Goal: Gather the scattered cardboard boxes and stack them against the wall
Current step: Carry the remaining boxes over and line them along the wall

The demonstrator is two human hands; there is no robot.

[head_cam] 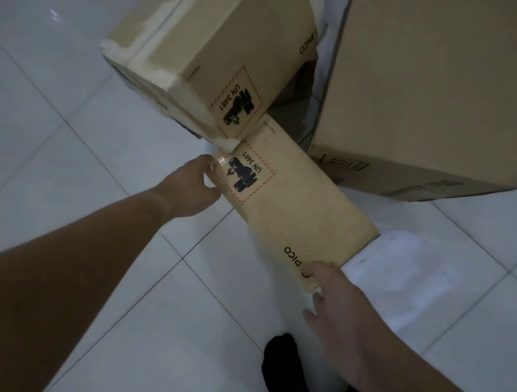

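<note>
While seen from the head view, both hands set on one flat cardboard box (294,205) lying on the white tiled floor (64,148). Left hand (189,188) at the far left corner beside the UN 3481 label (245,177), fingers curled on the edge, grip part closed on the box. Right hand (334,294) at the near end by the PICO print, thumb on top, fingers spread at the edge. Second box (210,55), tilted, touching the flat box's far corner. Large box (426,83) just right. White sheet (406,277) near right. Dark sock (281,368) nearest.
</note>
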